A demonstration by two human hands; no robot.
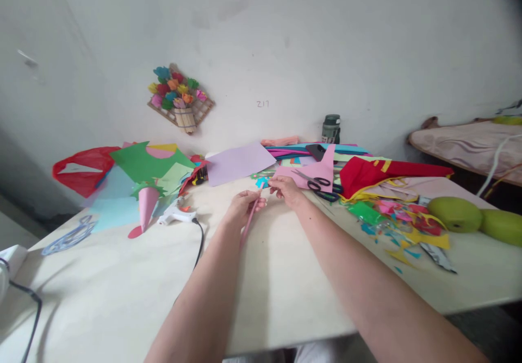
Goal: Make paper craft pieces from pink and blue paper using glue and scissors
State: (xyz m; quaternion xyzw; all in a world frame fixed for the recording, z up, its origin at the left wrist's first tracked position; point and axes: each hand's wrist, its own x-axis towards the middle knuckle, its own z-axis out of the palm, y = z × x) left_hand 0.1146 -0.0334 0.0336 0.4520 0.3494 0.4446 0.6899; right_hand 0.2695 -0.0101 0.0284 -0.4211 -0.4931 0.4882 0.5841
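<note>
Over the middle of the table, my left hand (246, 204) is closed on a thin pink paper strip (249, 222) that trails down toward me along my forearm. A small blue paper flower (261, 182) sits at the strip's upper end. From the other side, my right hand (286, 189) pinches the flower's edge with thumb and fingertips. Whether flower and strip are joined is too small to tell. Just right of my right hand lie black-handled scissors (318, 182) on a pink paper sheet (327, 161).
A white glue gun (178, 215) with a black cord lies left, beside a pink paper cone (147, 206). Coloured sheets, including a lilac one (240, 162), line the wall. Paper scraps (402, 238) and green fruits (454, 214) are at right. A dark bottle (330, 129) stands at the back.
</note>
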